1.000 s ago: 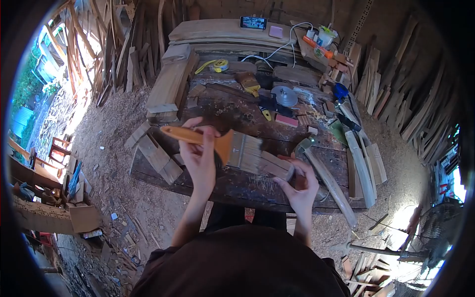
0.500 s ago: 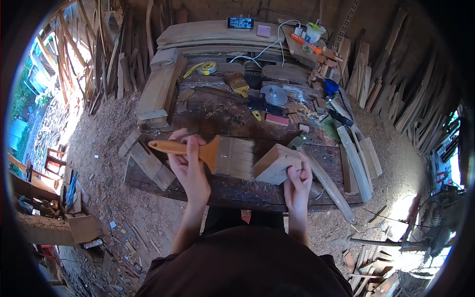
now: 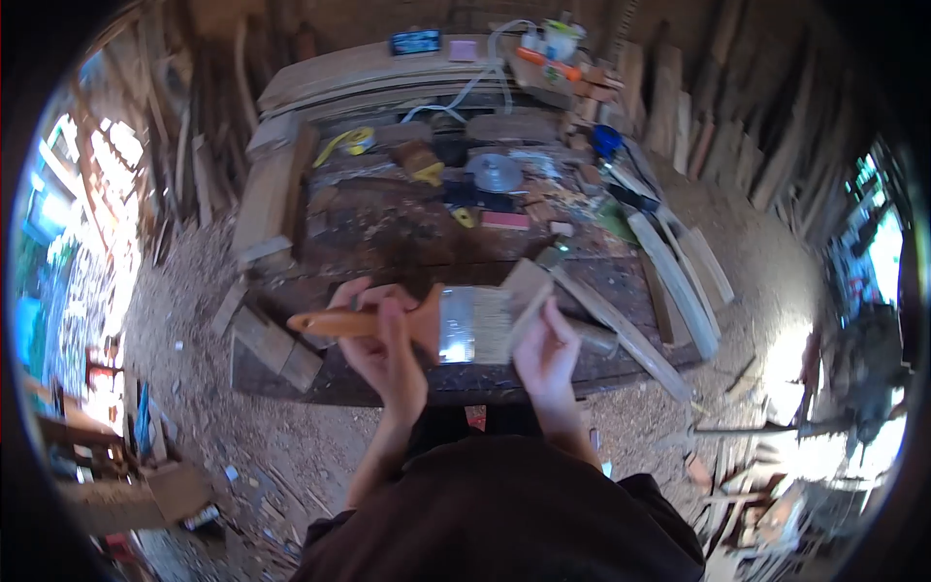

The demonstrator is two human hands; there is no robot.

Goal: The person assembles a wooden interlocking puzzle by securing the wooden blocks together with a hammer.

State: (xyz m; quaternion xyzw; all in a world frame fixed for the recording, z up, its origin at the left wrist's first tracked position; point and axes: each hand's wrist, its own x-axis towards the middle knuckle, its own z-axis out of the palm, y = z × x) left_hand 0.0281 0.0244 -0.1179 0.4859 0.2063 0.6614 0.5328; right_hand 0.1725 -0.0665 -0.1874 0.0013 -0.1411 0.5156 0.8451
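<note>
In my left hand (image 3: pixel 390 351) is a wide paintbrush (image 3: pixel 458 325) with an orange handle and a metal ferrule, its handle pointing left. The fingers wrap round the handle near the ferrule. My right hand (image 3: pixel 547 353) grips a wooden block (image 3: pixel 527 284), which is blurred and held tilted. The brush's pale bristles overlap the block's left side in this view. Both hands are over the front part of the dark wooden workbench (image 3: pixel 388 257).
Farther back on the bench lie a yellow tape measure (image 3: pixel 359 142), another brush (image 3: pixel 419 161), a clear disc (image 3: pixel 496 174) and a pink block (image 3: pixel 505 221). Long wood strips (image 3: pixel 621 332) lie at the right. Thick timber (image 3: pixel 272 194) lines the left edge. A phone (image 3: pixel 415 42) stands at the back.
The wooden block has turned and now shows a narrower side, closer to the brush. My right hand has shifted left. The whole view has swung, so the bench sits farther left.
</note>
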